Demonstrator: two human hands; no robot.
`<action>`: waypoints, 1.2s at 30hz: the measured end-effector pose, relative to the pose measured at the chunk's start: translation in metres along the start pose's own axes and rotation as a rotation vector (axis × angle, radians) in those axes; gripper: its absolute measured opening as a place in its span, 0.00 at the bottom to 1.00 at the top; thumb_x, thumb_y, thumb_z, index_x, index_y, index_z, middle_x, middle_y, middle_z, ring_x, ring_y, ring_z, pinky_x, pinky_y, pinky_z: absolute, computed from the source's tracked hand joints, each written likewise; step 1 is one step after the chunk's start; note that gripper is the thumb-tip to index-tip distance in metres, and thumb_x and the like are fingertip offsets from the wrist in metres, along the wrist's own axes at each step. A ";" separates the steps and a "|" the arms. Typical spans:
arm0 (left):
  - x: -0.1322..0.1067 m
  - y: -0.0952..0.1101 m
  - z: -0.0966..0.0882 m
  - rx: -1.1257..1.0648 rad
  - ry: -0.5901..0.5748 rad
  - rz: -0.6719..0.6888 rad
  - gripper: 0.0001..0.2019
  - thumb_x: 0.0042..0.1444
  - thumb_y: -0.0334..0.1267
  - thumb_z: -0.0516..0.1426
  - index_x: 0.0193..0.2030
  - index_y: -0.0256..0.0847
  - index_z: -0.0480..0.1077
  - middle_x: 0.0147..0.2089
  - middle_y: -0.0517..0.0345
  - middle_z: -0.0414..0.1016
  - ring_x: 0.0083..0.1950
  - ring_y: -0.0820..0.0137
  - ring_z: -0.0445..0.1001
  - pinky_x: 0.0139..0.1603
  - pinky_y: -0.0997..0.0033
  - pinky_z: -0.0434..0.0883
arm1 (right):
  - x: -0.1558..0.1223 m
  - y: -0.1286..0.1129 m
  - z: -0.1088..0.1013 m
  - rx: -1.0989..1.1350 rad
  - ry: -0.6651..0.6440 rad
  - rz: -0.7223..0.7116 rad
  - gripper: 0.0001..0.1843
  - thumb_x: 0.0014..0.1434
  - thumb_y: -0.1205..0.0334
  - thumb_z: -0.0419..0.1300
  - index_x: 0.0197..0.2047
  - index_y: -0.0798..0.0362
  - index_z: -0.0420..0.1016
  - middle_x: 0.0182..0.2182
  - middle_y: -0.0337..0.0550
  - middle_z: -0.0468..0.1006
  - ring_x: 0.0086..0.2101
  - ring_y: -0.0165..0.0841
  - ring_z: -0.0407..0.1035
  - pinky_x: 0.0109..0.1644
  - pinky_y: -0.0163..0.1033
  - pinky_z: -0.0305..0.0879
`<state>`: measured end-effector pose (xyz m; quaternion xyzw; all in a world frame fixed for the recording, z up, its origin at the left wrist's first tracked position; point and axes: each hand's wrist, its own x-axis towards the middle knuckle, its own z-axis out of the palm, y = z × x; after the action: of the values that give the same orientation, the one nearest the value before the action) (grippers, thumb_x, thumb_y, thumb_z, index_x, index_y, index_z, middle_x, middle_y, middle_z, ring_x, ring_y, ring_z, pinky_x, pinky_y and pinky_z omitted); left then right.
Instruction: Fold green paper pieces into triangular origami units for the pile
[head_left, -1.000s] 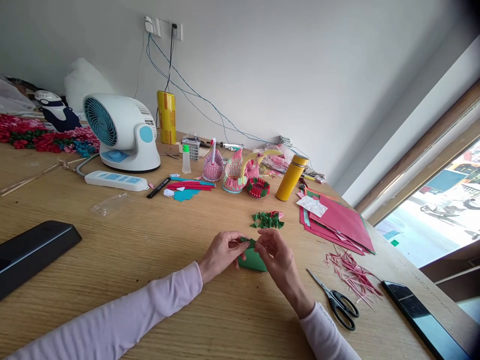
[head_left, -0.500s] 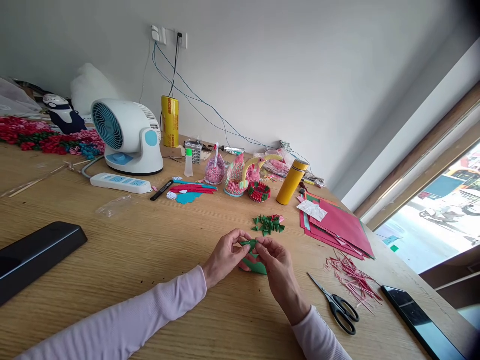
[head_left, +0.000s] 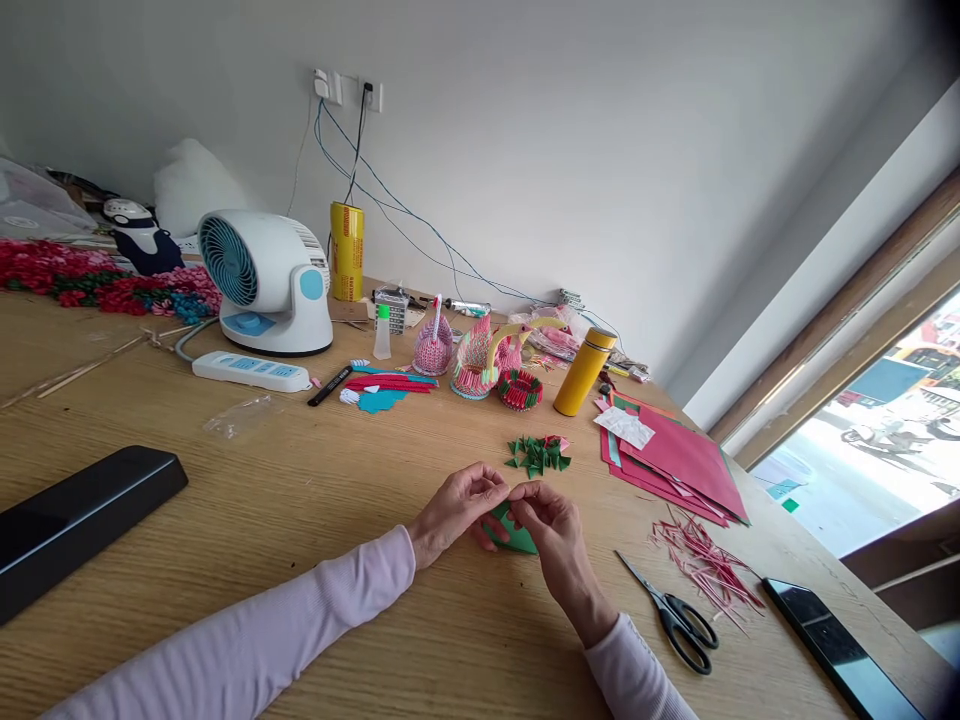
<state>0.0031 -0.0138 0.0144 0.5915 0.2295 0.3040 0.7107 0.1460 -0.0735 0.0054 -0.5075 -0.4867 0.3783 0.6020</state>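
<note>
My left hand [head_left: 461, 510] and my right hand [head_left: 551, 525] meet with their fingertips pinched together over the table. A small folded piece of green paper [head_left: 501, 510] is between them, mostly hidden by the fingers. Just below and behind the fingertips lies more green paper [head_left: 523, 541], partly covered by my hands. Beyond them sits a heap of folded green paper triangles [head_left: 537, 456] with a bit of pink among them. Black-handled scissors [head_left: 671, 615] lie to the right of my right hand.
Red paper strips [head_left: 705, 565] and a phone [head_left: 836, 640] lie at the right, with red paper sheets [head_left: 682, 465] behind. A yellow flask [head_left: 585, 372], paper swans [head_left: 476, 362], a red-green paper ring [head_left: 519, 390] and a fan [head_left: 274, 285] stand farther back.
The fingertips have closed in over the small green paper piece, so less of it shows. The whole view has shifted slightly.
</note>
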 end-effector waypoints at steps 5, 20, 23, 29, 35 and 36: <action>0.002 -0.003 -0.002 0.293 0.021 0.143 0.14 0.54 0.46 0.56 0.39 0.38 0.65 0.37 0.55 0.72 0.25 0.72 0.74 0.16 0.80 0.66 | 0.002 0.002 0.000 0.011 -0.017 -0.028 0.07 0.53 0.61 0.62 0.33 0.55 0.71 0.23 0.36 0.70 0.24 0.27 0.64 0.29 0.32 0.60; 0.003 -0.008 -0.003 0.429 0.100 0.191 0.11 0.56 0.44 0.53 0.37 0.37 0.67 0.38 0.54 0.73 0.23 0.73 0.74 0.15 0.80 0.65 | 0.001 0.005 0.002 -0.144 0.006 -0.115 0.13 0.53 0.61 0.62 0.41 0.52 0.66 0.28 0.39 0.72 0.28 0.30 0.69 0.32 0.35 0.65; 0.003 -0.008 -0.004 0.539 0.119 0.211 0.10 0.57 0.42 0.52 0.37 0.38 0.67 0.37 0.55 0.74 0.22 0.74 0.74 0.16 0.80 0.64 | 0.001 0.005 0.002 -0.150 0.028 -0.113 0.13 0.52 0.61 0.62 0.40 0.53 0.66 0.28 0.39 0.72 0.28 0.31 0.69 0.32 0.35 0.65; 0.000 -0.006 -0.007 0.932 0.098 0.478 0.07 0.59 0.33 0.49 0.37 0.39 0.68 0.29 0.59 0.74 0.27 0.74 0.73 0.29 0.78 0.67 | 0.003 0.007 0.003 0.046 0.052 -0.030 0.14 0.48 0.62 0.65 0.38 0.53 0.67 0.25 0.37 0.72 0.25 0.30 0.68 0.27 0.33 0.62; -0.002 -0.006 -0.009 0.994 0.056 0.604 0.08 0.59 0.30 0.49 0.37 0.39 0.68 0.33 0.57 0.73 0.35 0.73 0.72 0.33 0.78 0.67 | 0.002 0.006 0.003 0.115 0.059 0.010 0.13 0.46 0.63 0.66 0.36 0.53 0.68 0.24 0.36 0.72 0.24 0.29 0.67 0.26 0.32 0.61; -0.002 -0.006 -0.009 0.973 0.045 0.600 0.08 0.59 0.30 0.49 0.38 0.39 0.68 0.34 0.56 0.73 0.36 0.73 0.72 0.34 0.78 0.68 | 0.002 0.006 0.003 0.117 0.060 0.010 0.13 0.46 0.63 0.66 0.35 0.53 0.69 0.23 0.36 0.72 0.24 0.29 0.67 0.26 0.32 0.61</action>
<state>-0.0034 -0.0096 0.0069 0.8832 0.1802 0.3643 0.2342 0.1440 -0.0696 0.0005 -0.4850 -0.4429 0.3939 0.6430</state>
